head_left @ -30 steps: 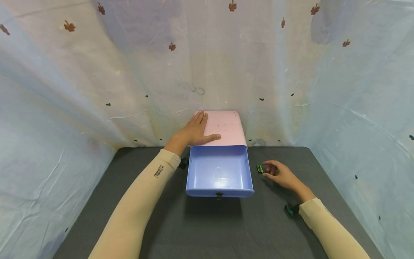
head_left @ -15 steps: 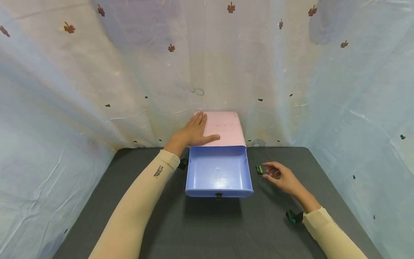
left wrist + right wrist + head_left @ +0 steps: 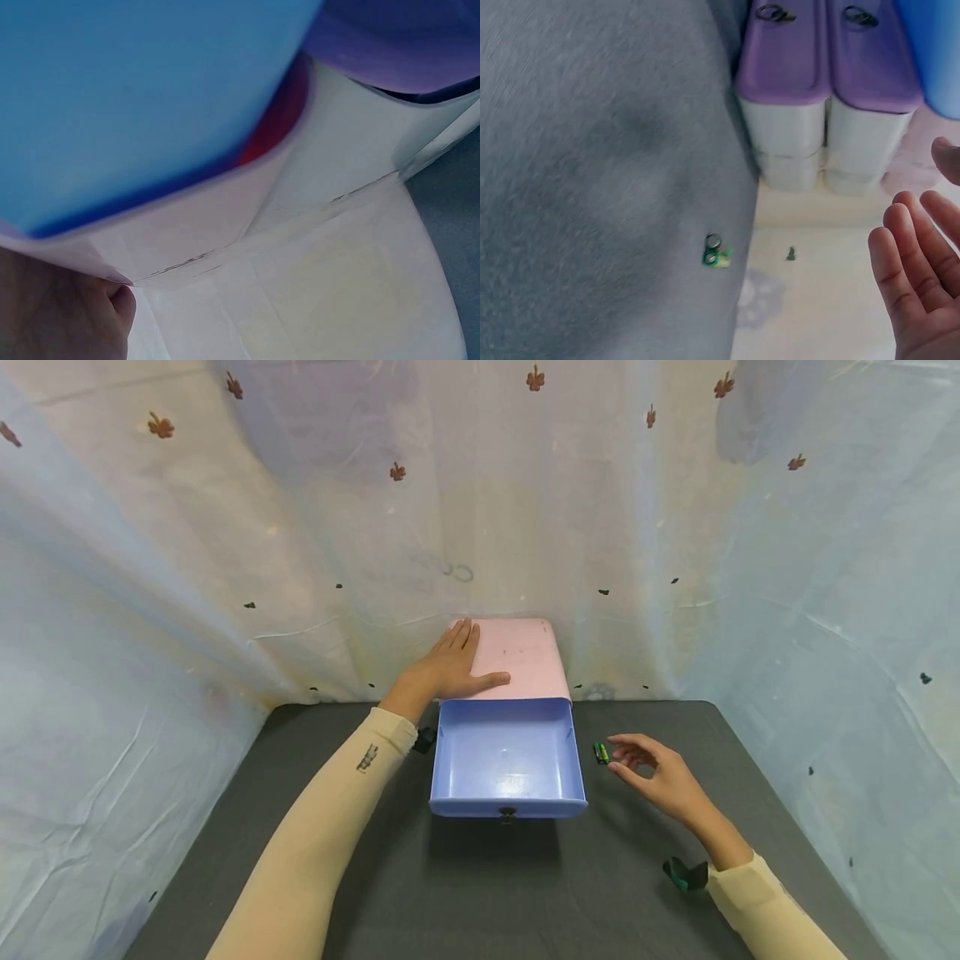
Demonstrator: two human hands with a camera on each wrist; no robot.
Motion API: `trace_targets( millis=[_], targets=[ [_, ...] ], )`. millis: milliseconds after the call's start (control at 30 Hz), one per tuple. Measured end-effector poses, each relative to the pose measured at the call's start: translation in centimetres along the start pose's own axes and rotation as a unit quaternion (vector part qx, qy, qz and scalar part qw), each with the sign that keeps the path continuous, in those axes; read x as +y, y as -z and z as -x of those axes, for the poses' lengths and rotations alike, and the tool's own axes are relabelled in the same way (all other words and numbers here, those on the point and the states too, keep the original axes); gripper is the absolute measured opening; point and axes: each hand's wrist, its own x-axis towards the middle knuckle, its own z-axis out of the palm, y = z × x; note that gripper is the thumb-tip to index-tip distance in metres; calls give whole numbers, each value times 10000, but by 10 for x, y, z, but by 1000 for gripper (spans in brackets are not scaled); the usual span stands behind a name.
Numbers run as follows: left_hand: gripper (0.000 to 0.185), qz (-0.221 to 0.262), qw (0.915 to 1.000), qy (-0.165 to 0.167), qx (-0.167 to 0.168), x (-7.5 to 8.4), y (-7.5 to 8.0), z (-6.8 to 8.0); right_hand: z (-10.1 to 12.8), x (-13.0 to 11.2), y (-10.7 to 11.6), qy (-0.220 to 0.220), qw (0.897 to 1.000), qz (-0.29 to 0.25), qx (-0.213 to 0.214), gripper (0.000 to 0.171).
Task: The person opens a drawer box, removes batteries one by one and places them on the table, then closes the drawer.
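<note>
My left hand (image 3: 448,664) rests flat on the pink top (image 3: 521,656) of a small plastic drawer unit, thumb spread toward the front. Below that top, a blue drawer (image 3: 506,752) stands pulled out with a bare bottom showing. Two small green batteries (image 3: 602,753) lie side by side on the table, right of the drawer. Just right of them is my right hand (image 3: 660,777), fingers and thumb loosely curved with nothing between them. In the right wrist view the batteries (image 3: 716,253) stand apart from the fingers of this hand (image 3: 922,277).
Lower purple drawers (image 3: 784,60) with metal ring pulls show in the right wrist view. The unit stands at the back of the dark table (image 3: 495,902), against a pale patterned curtain (image 3: 517,527). Curtains also enclose both sides.
My right hand and forearm have drawn back slightly to the right, a little farther from the batteries. My left hand, the drawer and the batteries stay in place.
</note>
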Motion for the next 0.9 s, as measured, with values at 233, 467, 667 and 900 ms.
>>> trace_targets(
  millis=[233, 467, 667, 900],
  targets=[
    [122, -5, 10000, 0, 10, -1, -1, 0, 1, -19, 3, 420, 9983, -358, 174, 47],
    [125, -34, 10000, 52, -55, -6, -6, -7, 4, -37, 6, 468, 9944, -943, 101, 47],
    [128, -22, 9999, 70, -76, -6, -6, -8, 7, -56, 6, 750, 9899, -1199, 124, 51],
    [125, 14, 10000, 6, -42, -3, -2, -3, 12, -82, 4, 1495, 9769, -1508, 256, 60]
  ],
)
